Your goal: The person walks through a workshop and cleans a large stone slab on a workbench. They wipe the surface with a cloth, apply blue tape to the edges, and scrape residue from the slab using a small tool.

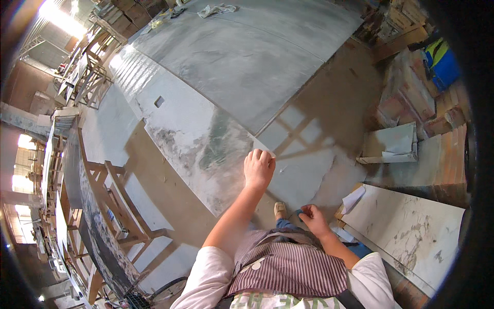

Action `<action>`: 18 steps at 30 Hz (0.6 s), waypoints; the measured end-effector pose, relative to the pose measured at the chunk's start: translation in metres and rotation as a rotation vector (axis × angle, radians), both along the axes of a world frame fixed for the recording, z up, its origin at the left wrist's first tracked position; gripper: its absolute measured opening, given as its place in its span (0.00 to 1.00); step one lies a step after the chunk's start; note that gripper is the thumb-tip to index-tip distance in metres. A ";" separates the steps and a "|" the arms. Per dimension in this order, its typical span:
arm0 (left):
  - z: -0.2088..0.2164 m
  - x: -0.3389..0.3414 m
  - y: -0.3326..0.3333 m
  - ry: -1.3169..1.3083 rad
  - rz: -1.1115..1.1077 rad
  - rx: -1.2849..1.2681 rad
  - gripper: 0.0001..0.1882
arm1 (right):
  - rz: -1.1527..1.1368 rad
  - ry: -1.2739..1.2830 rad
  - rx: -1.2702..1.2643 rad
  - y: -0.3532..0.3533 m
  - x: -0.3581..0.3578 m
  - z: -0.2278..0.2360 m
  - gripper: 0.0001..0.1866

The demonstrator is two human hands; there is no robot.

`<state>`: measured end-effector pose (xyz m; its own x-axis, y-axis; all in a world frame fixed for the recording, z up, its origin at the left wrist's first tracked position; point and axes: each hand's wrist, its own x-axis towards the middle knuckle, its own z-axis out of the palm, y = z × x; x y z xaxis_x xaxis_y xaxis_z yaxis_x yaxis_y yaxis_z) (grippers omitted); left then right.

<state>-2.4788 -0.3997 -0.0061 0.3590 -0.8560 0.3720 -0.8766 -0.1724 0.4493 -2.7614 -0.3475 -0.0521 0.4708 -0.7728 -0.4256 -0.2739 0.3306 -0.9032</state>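
Note:
My left hand (259, 167) is closed in a fist, knuckles up, over the near right corner of a long marbled stone-look slab (177, 110). What its fingers hold, if anything, is hidden beneath the hand. This slab has a small rectangular cutout and a dusty grey-and-green patch. Close to my apron, my right hand (315, 220) has its fingers curled, with a small dark bluish bit at the fingertips that is too small to name. Beyond the marbled slab lies a large grey slab (242, 56).
A white veined panel (406, 226) lies on a stack at the right, below an open shallow box (389, 146). Wooden trestles (123, 201) stand at the left. Stacked cartons (406, 92) line the far right. A crumpled cloth (218, 10) rests on the grey slab's far end.

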 end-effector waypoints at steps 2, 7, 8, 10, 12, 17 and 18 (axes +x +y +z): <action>0.002 -0.002 -0.009 -0.005 -0.005 0.012 0.09 | 0.023 0.027 0.013 0.001 0.001 0.008 0.12; 0.005 -0.001 -0.004 -0.056 -0.013 0.019 0.09 | 0.099 0.062 0.048 0.006 -0.005 -0.004 0.10; 0.006 0.000 0.001 -0.059 -0.024 0.029 0.09 | 0.083 0.028 0.028 0.005 -0.002 -0.001 0.10; 0.007 0.008 0.015 -0.131 -0.029 0.068 0.10 | 0.062 -0.048 -0.008 0.001 0.010 0.007 0.09; 0.003 0.015 0.030 -0.152 -0.043 0.080 0.10 | 0.016 -0.202 0.076 0.000 0.020 -0.007 0.08; -0.005 0.041 0.077 -0.208 -0.098 0.147 0.11 | -0.053 -0.228 0.155 -0.018 0.070 0.009 0.07; 0.009 0.038 0.081 -0.135 -0.080 0.130 0.12 | -0.071 -0.257 0.163 -0.023 0.082 0.009 0.08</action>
<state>-2.4406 -0.3185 0.0029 0.2419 -0.9239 0.2966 -0.9406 -0.1483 0.3053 -2.6797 -0.3703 -0.0428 0.5259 -0.7392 -0.4207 -0.0145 0.4867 -0.8734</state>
